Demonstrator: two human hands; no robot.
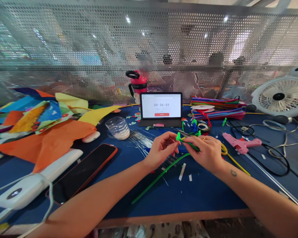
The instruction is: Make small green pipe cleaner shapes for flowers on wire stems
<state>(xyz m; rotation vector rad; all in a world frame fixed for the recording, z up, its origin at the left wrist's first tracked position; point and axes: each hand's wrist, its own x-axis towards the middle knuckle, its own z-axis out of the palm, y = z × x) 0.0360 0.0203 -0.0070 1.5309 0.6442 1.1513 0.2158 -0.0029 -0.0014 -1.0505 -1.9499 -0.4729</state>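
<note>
Fingertips of my left hand [162,147] pinch a small bright green fuzzy knot [178,136], which looks like bent pipe cleaner. Close beside it, my right hand [206,152] is closed on green pipe cleaner at the thumb and forefinger. A grey pointed metal tool [185,134] shows just above the right fingers; its handle is hidden, and I cannot tell whether the hand grips it. A long green pipe cleaner [161,177] slants over the blue table below both hands. A yellow pipe cleaner [235,163] lies by the right wrist.
A tablet [161,106] with a timer stands behind the hands, near a pink bottle [138,84]. Wires [141,138] and a plastic cup [118,128] lie left, with a phone [84,172] and orange felt [47,142]. Rightward are a pink glue gun [240,142], pipe-cleaner bundles [218,114] and a fan [279,96].
</note>
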